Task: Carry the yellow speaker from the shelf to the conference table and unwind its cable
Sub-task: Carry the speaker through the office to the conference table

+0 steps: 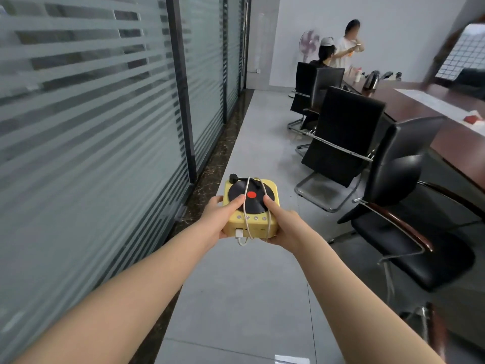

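The yellow speaker [270,225], shaped like a small record player with a black disc and red centre on top, is held out in front of me above the floor. A white cable [247,206] is wound around its body, with a white plug hanging at the near side. My left hand [219,218] grips its left side, thumb on the disc. My right hand [284,224] grips its right side, thumb on the disc too. The dark wooden conference table [420,111] stretches along the right.
Black office chairs [343,137] line the near side of the table. A frosted glass partition [105,114] runs along the left. Grey tiled floor [262,132] forms an aisle ahead. Two people [341,46] are at the table's far end, beside a fan and a kettle [371,80].
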`<state>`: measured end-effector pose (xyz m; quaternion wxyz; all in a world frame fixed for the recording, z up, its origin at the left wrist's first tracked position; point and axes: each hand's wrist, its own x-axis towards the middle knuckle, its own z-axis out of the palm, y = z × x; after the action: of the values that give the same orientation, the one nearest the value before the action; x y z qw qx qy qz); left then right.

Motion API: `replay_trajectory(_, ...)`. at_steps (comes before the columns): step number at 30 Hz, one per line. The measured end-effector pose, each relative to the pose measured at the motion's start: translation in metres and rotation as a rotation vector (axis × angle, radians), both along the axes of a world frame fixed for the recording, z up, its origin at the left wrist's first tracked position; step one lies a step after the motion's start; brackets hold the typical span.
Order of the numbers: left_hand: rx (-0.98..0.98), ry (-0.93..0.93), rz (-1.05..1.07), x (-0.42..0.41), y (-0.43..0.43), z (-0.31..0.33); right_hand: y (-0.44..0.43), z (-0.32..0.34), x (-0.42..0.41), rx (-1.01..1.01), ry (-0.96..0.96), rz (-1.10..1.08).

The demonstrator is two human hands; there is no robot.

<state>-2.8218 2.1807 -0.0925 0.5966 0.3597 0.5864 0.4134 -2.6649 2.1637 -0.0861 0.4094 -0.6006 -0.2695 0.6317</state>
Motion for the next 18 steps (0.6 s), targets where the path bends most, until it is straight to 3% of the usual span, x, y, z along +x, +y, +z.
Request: replay_trajectory(18, -0.033, -0.024, -0.056, -0.008, 0.242, -0.004, 0.243, -0.015, -0.010, -0.013, -0.094, -0.081)
